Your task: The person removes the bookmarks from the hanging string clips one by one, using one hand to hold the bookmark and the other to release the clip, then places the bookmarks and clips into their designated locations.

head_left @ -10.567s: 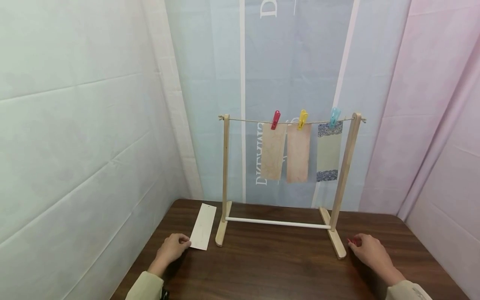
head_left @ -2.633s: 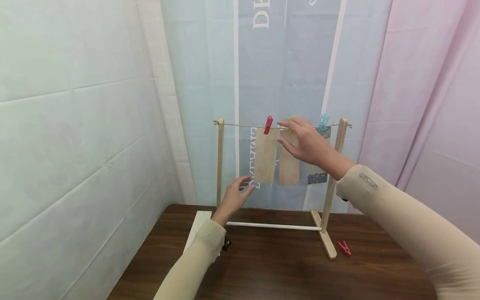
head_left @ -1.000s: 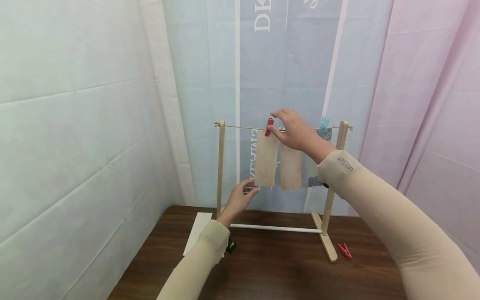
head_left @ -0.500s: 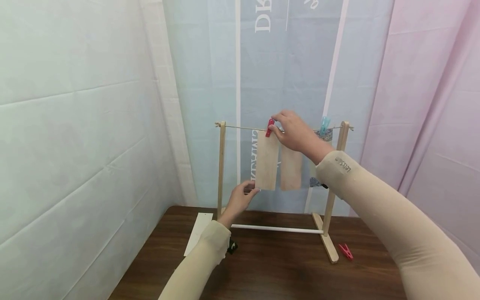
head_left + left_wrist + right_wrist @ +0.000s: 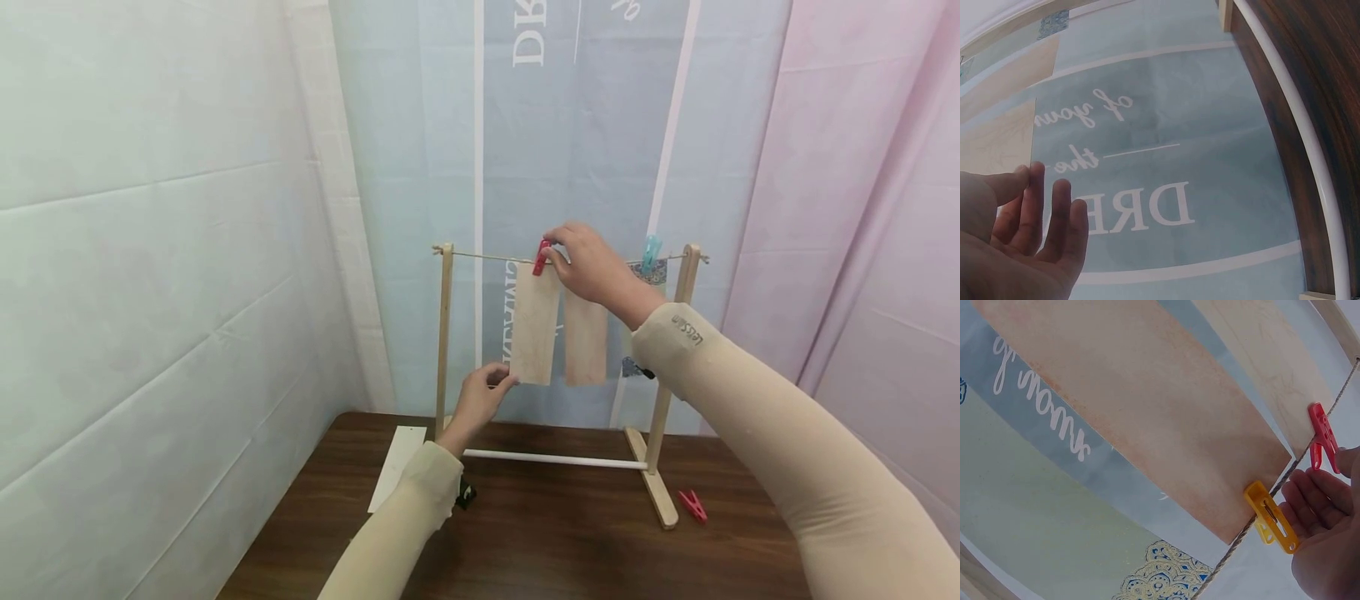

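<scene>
A beige card (image 5: 536,325) hangs from a string line under a red clothespin (image 5: 541,258). My right hand (image 5: 596,265) pinches that clothespin by its handle ends. Down at the card's lower left corner, my left hand (image 5: 477,400) holds the corner between thumb and forefinger, while its other fingers are loosely bent in the left wrist view. To the right, a pinkish card (image 5: 1141,412) hangs under a yellow clothespin (image 5: 1270,515); in the head view my right hand hides that clothespin. A blue-patterned card (image 5: 652,273) hangs farther right from a light blue clothespin (image 5: 651,252).
The line (image 5: 491,257) runs between two wooden posts (image 5: 444,333) with a white crossbar (image 5: 555,459) below. On the brown table (image 5: 570,533), a white card (image 5: 396,467) lies at left and a loose red clothespin (image 5: 693,506) lies right of the rack.
Both hands have risen from the table to the rack. In the last second, my right fingers closed on the hanging red clothespin and my left fingers took the beige card's corner, which sits slightly lower.
</scene>
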Available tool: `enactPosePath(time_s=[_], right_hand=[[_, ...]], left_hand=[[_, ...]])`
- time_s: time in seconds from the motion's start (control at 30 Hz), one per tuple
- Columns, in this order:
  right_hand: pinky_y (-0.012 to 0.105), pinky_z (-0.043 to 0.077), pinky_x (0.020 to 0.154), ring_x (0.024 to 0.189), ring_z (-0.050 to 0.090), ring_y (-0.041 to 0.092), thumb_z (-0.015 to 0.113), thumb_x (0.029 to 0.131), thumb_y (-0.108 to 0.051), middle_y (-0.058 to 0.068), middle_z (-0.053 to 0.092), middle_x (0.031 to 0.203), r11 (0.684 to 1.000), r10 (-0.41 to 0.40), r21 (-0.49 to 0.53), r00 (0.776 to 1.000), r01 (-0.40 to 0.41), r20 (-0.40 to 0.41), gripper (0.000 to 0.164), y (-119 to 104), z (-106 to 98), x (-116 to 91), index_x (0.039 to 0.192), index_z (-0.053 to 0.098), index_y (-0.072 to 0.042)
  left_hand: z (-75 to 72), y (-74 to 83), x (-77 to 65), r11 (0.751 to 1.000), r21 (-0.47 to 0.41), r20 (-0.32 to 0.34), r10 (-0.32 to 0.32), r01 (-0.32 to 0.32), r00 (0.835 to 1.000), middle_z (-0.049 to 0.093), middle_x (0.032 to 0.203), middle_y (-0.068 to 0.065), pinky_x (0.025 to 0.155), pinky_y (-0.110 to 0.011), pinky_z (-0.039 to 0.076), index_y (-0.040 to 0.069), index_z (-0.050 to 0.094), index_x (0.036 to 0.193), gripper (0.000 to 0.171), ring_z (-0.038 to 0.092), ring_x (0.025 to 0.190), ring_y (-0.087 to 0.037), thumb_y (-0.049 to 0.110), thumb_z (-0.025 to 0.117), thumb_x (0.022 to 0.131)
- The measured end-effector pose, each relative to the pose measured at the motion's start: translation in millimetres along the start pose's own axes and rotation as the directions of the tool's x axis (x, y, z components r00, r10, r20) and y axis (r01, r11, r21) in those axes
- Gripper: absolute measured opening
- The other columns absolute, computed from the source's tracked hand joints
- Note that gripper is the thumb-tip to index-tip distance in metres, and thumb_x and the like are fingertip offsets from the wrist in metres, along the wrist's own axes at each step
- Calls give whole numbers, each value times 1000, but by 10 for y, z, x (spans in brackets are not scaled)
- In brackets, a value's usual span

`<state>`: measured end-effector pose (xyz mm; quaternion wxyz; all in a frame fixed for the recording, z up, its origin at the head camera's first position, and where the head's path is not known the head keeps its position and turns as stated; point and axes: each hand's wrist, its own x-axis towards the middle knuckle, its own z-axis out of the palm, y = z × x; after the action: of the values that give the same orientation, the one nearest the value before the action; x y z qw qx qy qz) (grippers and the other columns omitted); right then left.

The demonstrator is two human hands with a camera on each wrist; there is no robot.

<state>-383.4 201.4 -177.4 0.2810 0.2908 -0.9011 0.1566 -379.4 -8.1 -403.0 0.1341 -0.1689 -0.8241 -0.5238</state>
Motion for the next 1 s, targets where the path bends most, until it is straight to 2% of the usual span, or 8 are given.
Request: enactPosePath(time_s=[0.33, 0.6, 1.0], right_hand=[[59, 46, 112, 130, 57, 43, 65, 108, -11, 28, 64, 133, 998, 17, 62, 1000, -16, -18, 33, -23, -21, -22, 134, 64, 9], [56, 50, 108, 123, 60, 41, 73, 104, -10, 23, 66, 127, 997, -26, 67, 997, 31, -75, 30, -71, -16, -45, 128, 67, 6], [57, 50, 108, 118, 62, 39, 78, 99, -6, 22, 68, 122, 993, -74, 80, 986, 87, -149, 25, -56, -11, -76, 121, 69, 3]], left_hand=[[12, -21, -9, 1000, -14, -16, 23, -23, 1000, 79, 102, -2, 87, -40, 59, 9, 77, 115, 15, 71, 94, -15, 20, 74, 104], [9, -16, -32, 999, -21, -45, 26, -27, 999, 79, 102, -4, 87, -39, 58, 8, 76, 117, 18, 71, 95, -17, 19, 75, 104], [-6, 16, -39, 999, -38, -56, 27, -29, 998, 79, 104, -6, 88, -40, 59, 7, 76, 118, 18, 72, 96, -19, 17, 75, 103]])
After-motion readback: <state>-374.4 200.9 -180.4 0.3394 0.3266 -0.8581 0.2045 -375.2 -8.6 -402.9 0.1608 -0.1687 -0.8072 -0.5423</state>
